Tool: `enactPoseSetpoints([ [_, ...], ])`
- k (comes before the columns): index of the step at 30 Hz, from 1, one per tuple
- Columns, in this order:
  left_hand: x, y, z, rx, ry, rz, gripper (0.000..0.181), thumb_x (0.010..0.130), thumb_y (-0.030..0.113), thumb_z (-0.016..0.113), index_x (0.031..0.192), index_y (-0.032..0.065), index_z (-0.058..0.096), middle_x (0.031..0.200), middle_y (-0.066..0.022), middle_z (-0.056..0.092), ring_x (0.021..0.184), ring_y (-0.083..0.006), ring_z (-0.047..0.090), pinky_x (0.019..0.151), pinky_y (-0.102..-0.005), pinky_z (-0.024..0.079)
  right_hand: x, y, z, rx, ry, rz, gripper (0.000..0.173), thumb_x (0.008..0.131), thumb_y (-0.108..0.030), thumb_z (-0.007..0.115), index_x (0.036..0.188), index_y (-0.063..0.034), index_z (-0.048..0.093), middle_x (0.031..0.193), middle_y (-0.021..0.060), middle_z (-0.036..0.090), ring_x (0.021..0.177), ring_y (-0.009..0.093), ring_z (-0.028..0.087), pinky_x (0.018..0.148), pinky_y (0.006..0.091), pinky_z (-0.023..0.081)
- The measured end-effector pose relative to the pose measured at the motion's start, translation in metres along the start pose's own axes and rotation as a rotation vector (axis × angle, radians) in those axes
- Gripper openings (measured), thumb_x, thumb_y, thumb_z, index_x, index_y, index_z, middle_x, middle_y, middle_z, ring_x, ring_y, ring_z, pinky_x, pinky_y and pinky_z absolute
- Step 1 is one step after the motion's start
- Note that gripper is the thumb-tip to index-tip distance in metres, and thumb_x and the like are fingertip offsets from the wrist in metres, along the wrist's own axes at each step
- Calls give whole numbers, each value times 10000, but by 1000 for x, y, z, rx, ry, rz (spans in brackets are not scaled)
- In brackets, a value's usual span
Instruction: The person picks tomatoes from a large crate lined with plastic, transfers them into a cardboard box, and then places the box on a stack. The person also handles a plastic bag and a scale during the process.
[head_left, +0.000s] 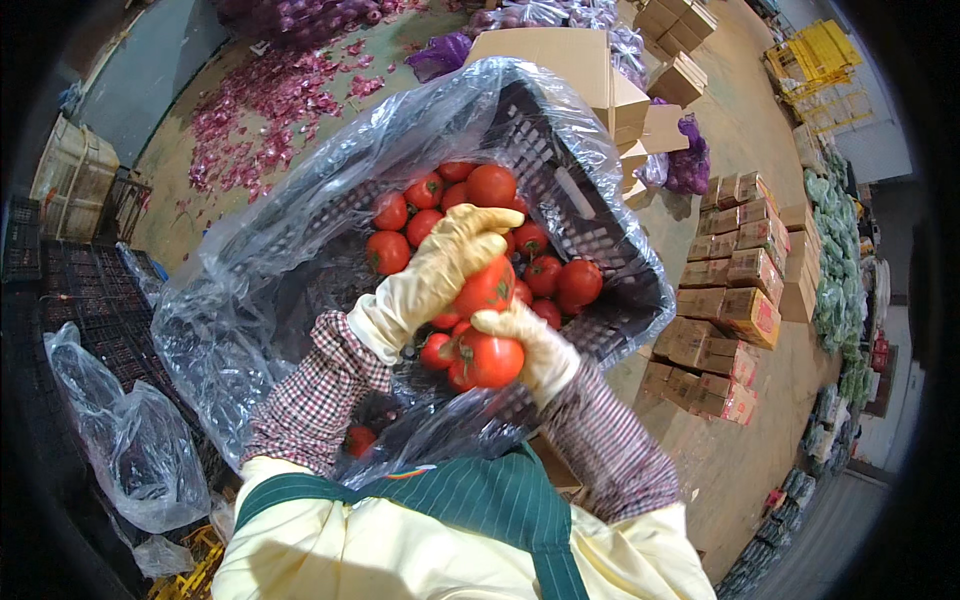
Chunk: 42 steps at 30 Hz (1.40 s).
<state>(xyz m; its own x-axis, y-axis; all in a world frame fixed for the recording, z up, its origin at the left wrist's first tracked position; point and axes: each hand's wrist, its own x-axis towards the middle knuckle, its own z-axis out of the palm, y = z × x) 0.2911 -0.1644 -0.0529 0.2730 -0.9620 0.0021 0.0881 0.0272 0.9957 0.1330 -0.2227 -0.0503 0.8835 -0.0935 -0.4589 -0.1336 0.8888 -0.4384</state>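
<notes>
Before me stands a black plastic crate (592, 214) lined with clear plastic film (300, 217), with many red tomatoes (559, 283) in it. My left hand (442, 262), in a cream rubber glove, is curled over the upper side of a large tomato (487, 289) above the pile. From below and to the right, my gloved right hand (529, 341) touches that same tomato with its thumb; another tomato (491, 360) lies against this hand, and whether it is gripped is unclear. Both palms are hidden. A single tomato (360, 441) sits near the crate's close edge.
Red onion skins (262, 120) litter the floor at the upper left. An open cardboard box (547, 60) stands behind the crate. Stacked cartons (739, 262) are at the right. Black crates (97, 300) and a loose clear plastic bag (135, 442) lie at the left.
</notes>
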Motion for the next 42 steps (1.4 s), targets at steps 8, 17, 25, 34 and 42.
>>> enactPoseSetpoints([
  [8,97,-73,4,985,378,184,478,861,291,629,1280,96,504,1298,-145,471,1218,-299,440,1027,-388,355,-34,7,-13,468,-209,-415,771,882,-375,600,1461,-101,171,1345,182,461,984,341,608,766,507,560],
  [17,43,-46,-6,-805,-112,-356,792,847,681,409,1125,-44,563,918,-222,668,704,-288,670,650,-344,569,-94,30,-35,583,-291,-638,925,821,-481,650,1475,-113,109,1436,254,321,1062,438,577,709,504,578],
  [25,-43,20,124,196,-259,88,504,945,453,474,1217,35,546,1248,-121,531,1171,-236,509,999,-352,406,-128,85,-43,549,-317,-800,1004,664,-630,725,1442,-182,276,1468,188,243,1267,506,336,775,564,542],
  [34,-70,-26,163,1161,-255,410,750,805,202,646,1455,105,285,1453,-177,313,1343,-339,277,1106,-415,204,-275,281,-154,663,235,-1270,904,650,-662,711,1340,-128,471,1453,232,249,1220,566,352,806,627,524],
  [42,-69,-51,162,471,-267,4,630,838,-57,466,1429,96,308,1306,-90,474,1099,-168,538,947,-287,442,-244,448,-363,903,1127,-697,630,728,-472,762,1215,-141,536,1149,97,595,918,318,617,697,562,541],
])
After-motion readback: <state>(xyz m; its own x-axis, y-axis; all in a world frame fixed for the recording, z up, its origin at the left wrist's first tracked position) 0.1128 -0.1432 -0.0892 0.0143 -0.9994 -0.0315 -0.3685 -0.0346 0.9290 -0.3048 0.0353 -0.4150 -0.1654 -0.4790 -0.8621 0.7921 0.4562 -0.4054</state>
